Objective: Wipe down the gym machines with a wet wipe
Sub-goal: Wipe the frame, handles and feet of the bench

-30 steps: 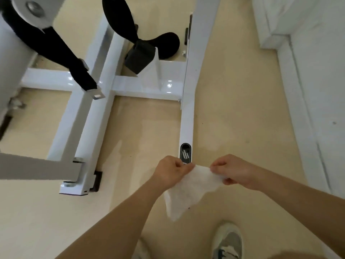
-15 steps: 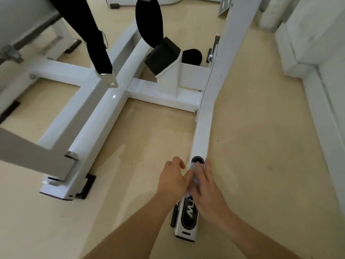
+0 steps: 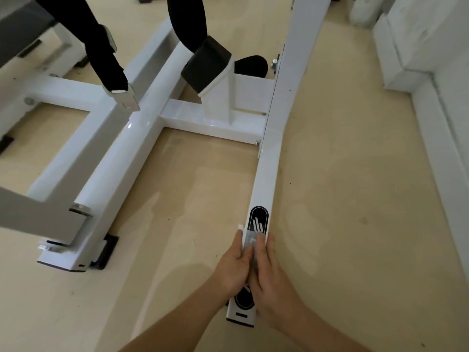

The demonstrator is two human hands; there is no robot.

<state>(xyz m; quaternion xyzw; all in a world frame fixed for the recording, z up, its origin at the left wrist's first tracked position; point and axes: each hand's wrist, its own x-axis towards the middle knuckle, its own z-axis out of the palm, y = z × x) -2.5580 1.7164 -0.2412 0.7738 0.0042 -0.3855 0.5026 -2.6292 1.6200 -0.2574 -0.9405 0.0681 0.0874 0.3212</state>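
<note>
A white gym machine frame [image 3: 142,138] lies low on the beige floor. Its right base bar [image 3: 266,181] runs toward me and carries a black oval logo [image 3: 258,219]. Both hands press a thin wet wipe [image 3: 250,240] flat on this bar, just below the logo. My left hand [image 3: 234,265] holds the wipe's left side with fingers along the bar's edge. My right hand [image 3: 270,278] lies over the wipe's right side. Most of the wipe is hidden under the fingers.
Black padded parts [image 3: 205,64] and a black arm with a metal end [image 3: 111,69] hang over the frame. A grey plate [image 3: 38,219] juts in from the left. White wall and baseboard [image 3: 441,128] run along the right.
The wipe was held spread in the air between both hands; it is now pressed onto the base bar. The view has moved closer and tilted up along the frame.
</note>
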